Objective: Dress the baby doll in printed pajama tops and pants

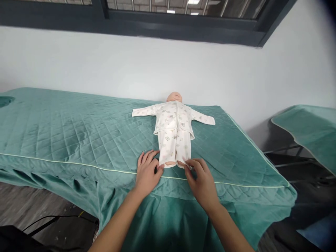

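A baby doll (174,95) lies on its back on the green quilted bed cover, its head toward the wall. It wears a white printed long-sleeved top (173,115) with both sleeves spread out, and matching trousers (167,145). My left hand (148,171) pinches the trouser hem on the left between thumb and index finger, while its other fingers rest on the cover. At the other leg's hem, my right hand (201,180) has thumb and index finger closed on the cloth. Inside both leg openings a little of the doll's skin-coloured legs shows.
The green quilted cover (65,129) has a pale piped edge and hangs down in folds at the front. Behind it stand a white wall (105,64) and a dark window frame (183,29). Another green-covered surface (312,129) is at the right. A dark cable (47,217) runs at lower left.
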Demonstrator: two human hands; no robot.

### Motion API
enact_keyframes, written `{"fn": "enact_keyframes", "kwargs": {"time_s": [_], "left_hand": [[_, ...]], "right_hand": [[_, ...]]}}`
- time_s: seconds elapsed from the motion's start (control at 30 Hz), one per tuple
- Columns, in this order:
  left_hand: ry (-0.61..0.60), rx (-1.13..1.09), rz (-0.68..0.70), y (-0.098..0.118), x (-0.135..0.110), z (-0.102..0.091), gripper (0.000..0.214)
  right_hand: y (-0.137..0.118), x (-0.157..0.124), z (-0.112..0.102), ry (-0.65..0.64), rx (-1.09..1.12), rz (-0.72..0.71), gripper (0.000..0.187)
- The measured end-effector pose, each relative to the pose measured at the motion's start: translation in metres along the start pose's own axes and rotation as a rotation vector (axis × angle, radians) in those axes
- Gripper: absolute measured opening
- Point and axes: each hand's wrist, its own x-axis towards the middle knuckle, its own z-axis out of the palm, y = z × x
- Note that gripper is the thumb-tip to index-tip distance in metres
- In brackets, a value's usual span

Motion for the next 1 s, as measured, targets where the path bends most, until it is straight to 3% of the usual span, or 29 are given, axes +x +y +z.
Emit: {"fn": "enact_keyframes", "kwargs": {"time_s": [0.27, 0.63, 0.87, 1.0], "left_hand": [[-0.015, -0.027, 0.017, -0.003, -0.003, -0.001, 0.023], [0.029, -0.077, -0.022, -0.004, -0.003, 0.001, 0.015], [0.047, -0.131, -0.016, -0.005, -0.009, 0.0, 0.019], [0.077, -0.155, 0.009, -0.006, -0.046, -0.009, 0.016]], "right_hand": [[0.009, -0.041, 0.001, 0.105, -0.045, 0.028, 0.025], [0.009, -0.098, 0.008, 0.074, -0.02, 0.128, 0.025], [-0.01, -0.15, 0.041, -0.002, 0.049, 0.155, 0.03], [-0.019, -0.183, 0.066, -0.121, 0.11, 0.084, 0.041]]}}
